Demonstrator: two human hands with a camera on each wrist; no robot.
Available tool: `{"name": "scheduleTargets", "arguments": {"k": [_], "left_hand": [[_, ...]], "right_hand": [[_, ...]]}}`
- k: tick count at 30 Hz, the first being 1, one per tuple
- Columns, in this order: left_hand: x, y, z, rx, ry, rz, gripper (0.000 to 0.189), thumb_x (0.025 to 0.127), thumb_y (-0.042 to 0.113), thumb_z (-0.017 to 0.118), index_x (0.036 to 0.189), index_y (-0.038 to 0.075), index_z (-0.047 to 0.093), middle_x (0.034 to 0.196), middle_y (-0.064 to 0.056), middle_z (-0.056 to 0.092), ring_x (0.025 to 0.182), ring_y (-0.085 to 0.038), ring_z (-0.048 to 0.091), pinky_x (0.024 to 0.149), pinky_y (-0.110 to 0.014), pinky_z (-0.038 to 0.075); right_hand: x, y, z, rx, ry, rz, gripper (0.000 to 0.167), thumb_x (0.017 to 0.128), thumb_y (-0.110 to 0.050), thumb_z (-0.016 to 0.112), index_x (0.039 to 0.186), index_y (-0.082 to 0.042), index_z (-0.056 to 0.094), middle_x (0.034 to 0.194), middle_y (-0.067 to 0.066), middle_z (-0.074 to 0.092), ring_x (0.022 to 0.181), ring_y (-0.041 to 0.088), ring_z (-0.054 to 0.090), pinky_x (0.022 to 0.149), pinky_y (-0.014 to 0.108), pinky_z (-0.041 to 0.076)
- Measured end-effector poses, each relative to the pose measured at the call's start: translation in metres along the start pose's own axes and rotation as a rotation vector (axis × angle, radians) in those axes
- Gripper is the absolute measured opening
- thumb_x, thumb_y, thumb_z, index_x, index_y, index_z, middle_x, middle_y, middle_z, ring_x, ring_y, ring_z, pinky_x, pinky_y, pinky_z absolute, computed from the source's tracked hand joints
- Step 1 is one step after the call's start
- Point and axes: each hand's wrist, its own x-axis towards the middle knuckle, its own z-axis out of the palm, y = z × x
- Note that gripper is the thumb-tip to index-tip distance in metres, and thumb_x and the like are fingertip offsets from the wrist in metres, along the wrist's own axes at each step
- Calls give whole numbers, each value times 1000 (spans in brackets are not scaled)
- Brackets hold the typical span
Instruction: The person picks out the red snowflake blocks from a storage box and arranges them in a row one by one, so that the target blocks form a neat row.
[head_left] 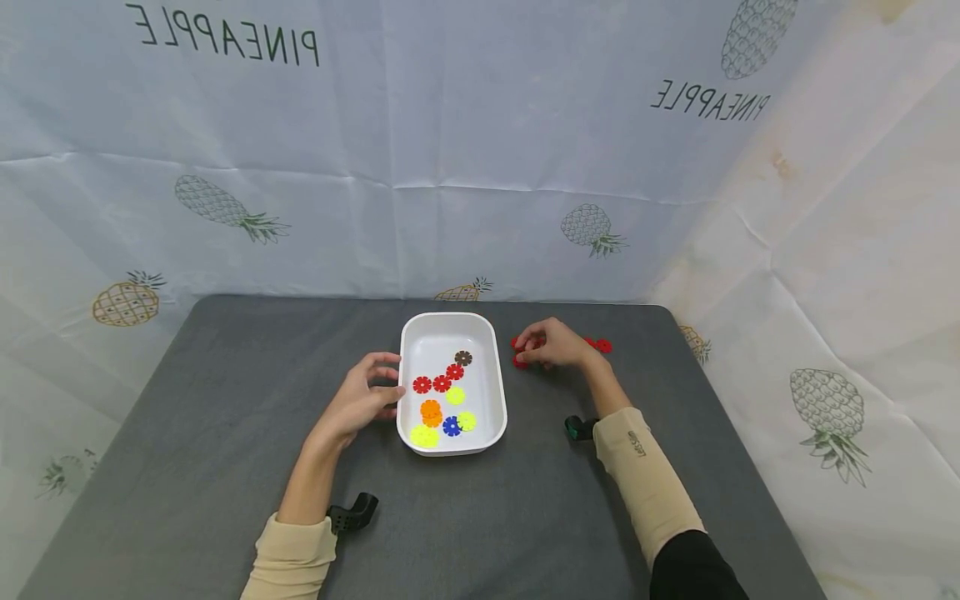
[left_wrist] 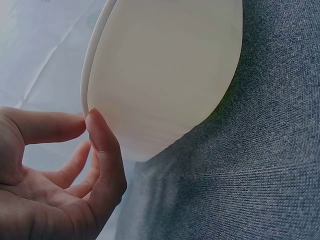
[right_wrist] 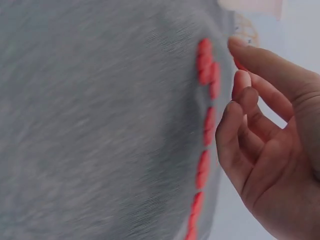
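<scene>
A white tray (head_left: 435,342) lies on the grey table, with notched plastic discs in it: red (head_left: 422,385), yellow (head_left: 424,436), orange (head_left: 431,408), blue (head_left: 451,426) and brown (head_left: 463,357). At its left side my left hand (head_left: 358,398) pinches the rim between thumb and finger, as the left wrist view shows against the tray's outer wall (left_wrist: 165,65). To the right of the tray, my right hand (head_left: 555,343) is above a row of red discs (right_wrist: 208,125). A bit of a red disc (right_wrist: 240,64) shows between its thumb and index finger; the rest is hidden.
Grey cloth covers the table (head_left: 480,533). Behind it hangs a pale curtain (head_left: 480,125) printed with pineapples. Each wrist bears a dark camera mount, the left one (head_left: 356,512) and the right one (head_left: 579,428) both close above the cloth.
</scene>
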Motion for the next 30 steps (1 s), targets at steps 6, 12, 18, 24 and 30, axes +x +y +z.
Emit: {"name": "scheduleTargets", "arguments": {"k": [6, 12, 18, 24, 30], "left_hand": [[1, -1, 1, 3, -1, 8, 58, 101, 5, 69, 154, 6, 45, 132, -23, 56, 95, -26, 71, 79, -34, 67], [-1, 0, 0, -14, -10, 9, 59, 102, 6, 70, 155, 6, 44, 133, -23, 56, 98, -28, 71, 78, -33, 66], [0, 0, 0, -31, -23, 11, 60, 102, 5, 68, 156, 4, 43, 135, -25, 55, 102, -30, 72, 77, -35, 65], [2, -1, 0, -26, -18, -5, 59, 102, 6, 68, 155, 6, 43, 136, -24, 56, 102, -31, 72, 79, -35, 66], [2, 0, 0, -36, -25, -3, 58, 103, 7, 67, 156, 6, 43, 136, -24, 55, 101, -31, 72, 79, -35, 66]], "right_hand": [[5, -25, -4, 55, 48, -82, 20, 99, -16, 80, 115, -3, 77, 88, 4, 69, 57, 16, 55, 56, 29, 50], [13, -56, -1, 60, 51, -123, 20, 100, -20, 78, 115, -6, 76, 92, 5, 67, 65, 41, 58, 58, 36, 50], [29, -90, 9, 34, -30, -183, 26, 101, -18, 75, 121, -1, 75, 96, 9, 70, 82, 56, 63, 73, 54, 63], [53, -118, 31, -20, -209, -156, 31, 100, -19, 77, 124, 0, 75, 101, 9, 73, 93, 46, 73, 76, 37, 67], [77, -134, 59, -70, -390, -44, 32, 97, -17, 80, 127, -6, 76, 104, 4, 75, 83, 38, 68, 82, 46, 66]]}}
